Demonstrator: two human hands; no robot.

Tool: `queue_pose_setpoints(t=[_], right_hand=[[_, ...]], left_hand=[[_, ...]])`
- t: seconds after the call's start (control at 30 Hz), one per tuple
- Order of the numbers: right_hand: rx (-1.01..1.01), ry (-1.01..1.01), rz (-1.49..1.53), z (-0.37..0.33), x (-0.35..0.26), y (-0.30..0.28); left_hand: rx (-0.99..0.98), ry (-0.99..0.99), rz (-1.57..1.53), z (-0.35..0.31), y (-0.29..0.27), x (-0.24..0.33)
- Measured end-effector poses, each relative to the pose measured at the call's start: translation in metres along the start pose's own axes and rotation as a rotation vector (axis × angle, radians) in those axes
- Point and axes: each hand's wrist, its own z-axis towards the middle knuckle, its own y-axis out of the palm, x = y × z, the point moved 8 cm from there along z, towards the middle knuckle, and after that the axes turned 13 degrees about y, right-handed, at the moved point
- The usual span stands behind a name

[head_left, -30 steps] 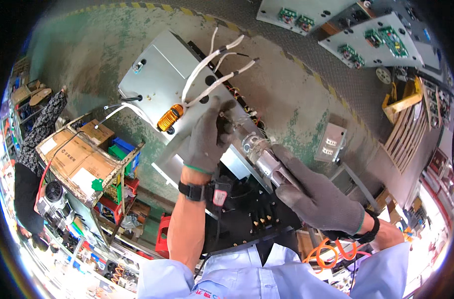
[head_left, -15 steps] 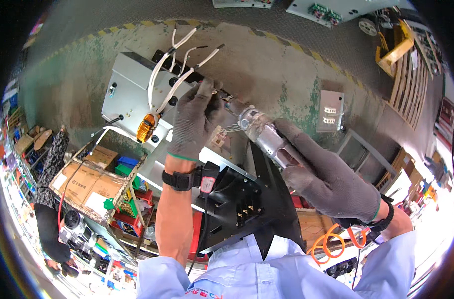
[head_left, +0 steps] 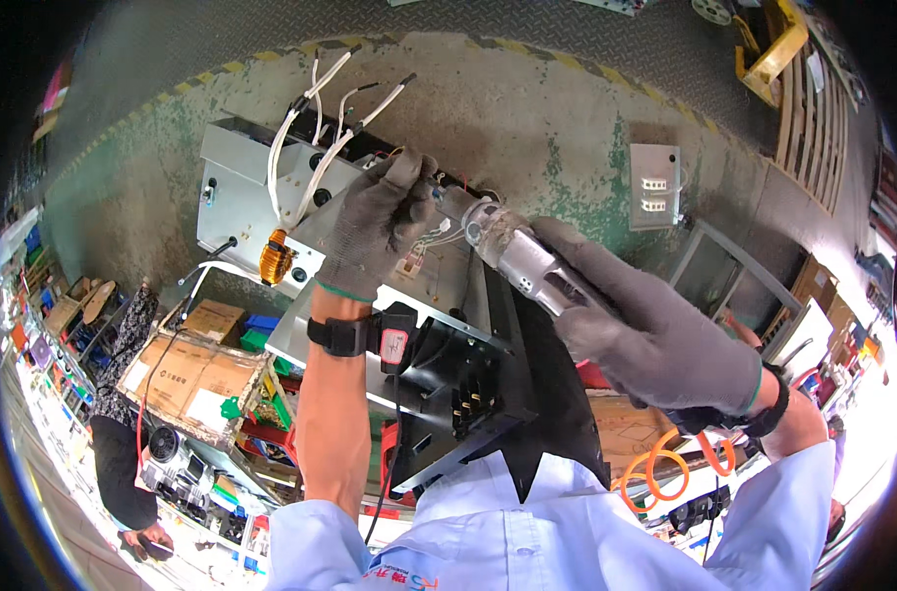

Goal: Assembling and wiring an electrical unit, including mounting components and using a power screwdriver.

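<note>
My right hand (head_left: 655,340), in a grey glove, is wrapped round a silver air-powered driver (head_left: 512,251). The driver's nose points up and left, close to the fingertips of my left hand (head_left: 370,222). That hand, gloved too, is closed in a pinch, and what lies between its fingers is too small to make out. Both hands are over a grey metal enclosure (head_left: 256,182) with black grommets. White cables (head_left: 281,148) rise from it, passing through a copper-wound ring coil (head_left: 275,258). A small connector with thin wires (head_left: 409,264) sits below my left hand.
Close to my body is a black panel (head_left: 468,394) with brass studs. An orange coiled hose (head_left: 655,473) hangs at lower right. On the floor lies a grey plate (head_left: 655,187) with white terminal blocks. Cardboard boxes (head_left: 188,369) stand left; another person's arm (head_left: 124,473) shows at lower left.
The view has shifted a little, moving the enclosure and coil slightly left and my hands with them. My left fingers are drawn closer together beside the driver's nose. My right hand keeps its grip.
</note>
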Motion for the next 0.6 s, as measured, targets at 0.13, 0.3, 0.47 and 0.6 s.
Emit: queue_pose_setpoints(t=[0.13, 0.3, 0.47, 0.6], right_hand=[[-0.099, 0.141, 0.237, 0.001, 0.008, -0.005], [-0.049, 0.102, -0.003, 0.008, 0.009, 0.012], [-0.005, 0.180, -0.065, 0.015, 0.002, 0.020], [-0.017, 0.286, -0.247, 0.023, 0.003, 0.018]], left_hand=[[-0.053, 0.069, 0.009, -0.008, 0.006, 0.008], [0.081, 0.096, -0.077, -0.017, 0.008, -0.001], [0.046, 0.007, 0.074, -0.039, -0.009, -0.021], [-0.040, 0.179, 0.879, -0.075, -0.032, -0.018]])
